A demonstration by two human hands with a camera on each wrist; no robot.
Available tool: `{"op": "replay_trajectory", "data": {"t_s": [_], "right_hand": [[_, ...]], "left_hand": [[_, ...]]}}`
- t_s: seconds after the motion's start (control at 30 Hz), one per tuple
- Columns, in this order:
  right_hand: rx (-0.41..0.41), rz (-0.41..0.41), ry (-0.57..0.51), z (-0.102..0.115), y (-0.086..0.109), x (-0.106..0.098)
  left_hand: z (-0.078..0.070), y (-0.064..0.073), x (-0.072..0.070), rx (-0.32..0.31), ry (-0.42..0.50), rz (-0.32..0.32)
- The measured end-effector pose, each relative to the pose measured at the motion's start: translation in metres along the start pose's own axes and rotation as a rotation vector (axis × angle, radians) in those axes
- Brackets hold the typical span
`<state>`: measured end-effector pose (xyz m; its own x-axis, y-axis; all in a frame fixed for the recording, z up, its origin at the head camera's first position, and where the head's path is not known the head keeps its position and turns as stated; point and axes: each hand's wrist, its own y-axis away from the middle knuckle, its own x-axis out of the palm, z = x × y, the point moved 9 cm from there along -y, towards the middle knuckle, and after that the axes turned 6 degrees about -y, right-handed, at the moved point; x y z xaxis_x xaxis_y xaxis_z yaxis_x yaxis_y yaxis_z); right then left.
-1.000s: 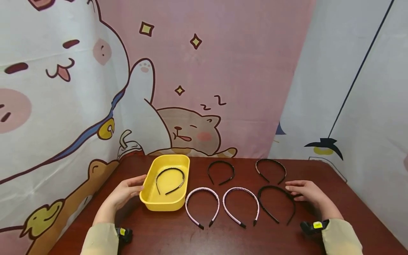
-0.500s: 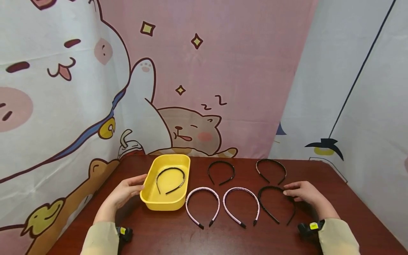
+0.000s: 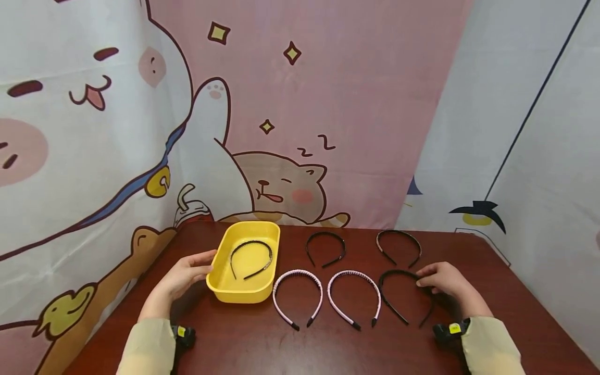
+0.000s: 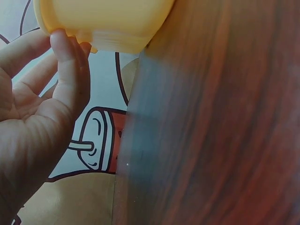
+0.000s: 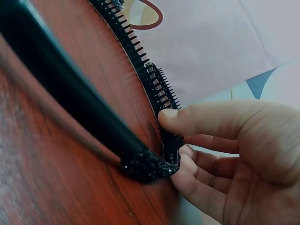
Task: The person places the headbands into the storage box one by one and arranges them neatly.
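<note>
My left hand (image 3: 185, 276) grips the left rim of a yellow plastic basin (image 3: 240, 297); in the left wrist view its thumb and fingers meet the wall of the basin (image 4: 105, 28). A thin black headband (image 3: 251, 242) lies inside the basin. At the right, my right hand (image 3: 445, 281) pinches the upper right curve of a black headband (image 3: 392, 308). Close up in the right wrist view, this headband (image 5: 70, 89) has a dark beaded outer face, and the thumb presses on the band with the fingers on its other side.
Two pink wrapped headbands, a left one (image 3: 297, 272) and a right one (image 3: 352, 273), lie mid-table. Behind them are a black headband (image 3: 325, 233) and a dark patterned headband (image 3: 398, 231). A cartoon cloth backdrop (image 3: 365, 104) stands behind the dark red table (image 3: 290, 354).
My right hand has moved slightly left and its fingers have closed on the black headband. The left hand stays at the basin. The head view has tilted a little.
</note>
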<state>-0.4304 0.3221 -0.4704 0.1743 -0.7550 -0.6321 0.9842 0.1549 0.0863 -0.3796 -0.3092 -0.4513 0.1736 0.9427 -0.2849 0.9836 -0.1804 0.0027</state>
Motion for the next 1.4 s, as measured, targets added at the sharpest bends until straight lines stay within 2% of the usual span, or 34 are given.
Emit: {"op": "replay_trajectory", "data": {"t_s": [0.23,0.4,0.7,1.13,1.4], "right_hand": [[-0.011,-0.011,-0.014,0.0049,0.0008,-0.0002],[-0.021,-0.002,-0.013,0.0089,0.0027,-0.0003],[-0.024,-0.014,-0.014,0.0082,0.0014,-0.0008],[-0.012,-0.024,-0.012,0.0093,0.0009,-0.0058],[0.021,-0.022,-0.054,0.0052,0.0029,-0.0083]], "left_hand": [[-0.005,-0.0018,-0.0003,0.001,-0.019,0.012],[-0.0033,-0.0016,0.0001,-0.015,-0.029,0.008],[-0.0037,-0.0023,-0.0011,-0.006,-0.027,0.007],[-0.0007,-0.0027,-0.0003,-0.002,-0.013,0.006],[-0.0005,-0.0021,-0.0006,-0.01,-0.02,-0.006]]}}
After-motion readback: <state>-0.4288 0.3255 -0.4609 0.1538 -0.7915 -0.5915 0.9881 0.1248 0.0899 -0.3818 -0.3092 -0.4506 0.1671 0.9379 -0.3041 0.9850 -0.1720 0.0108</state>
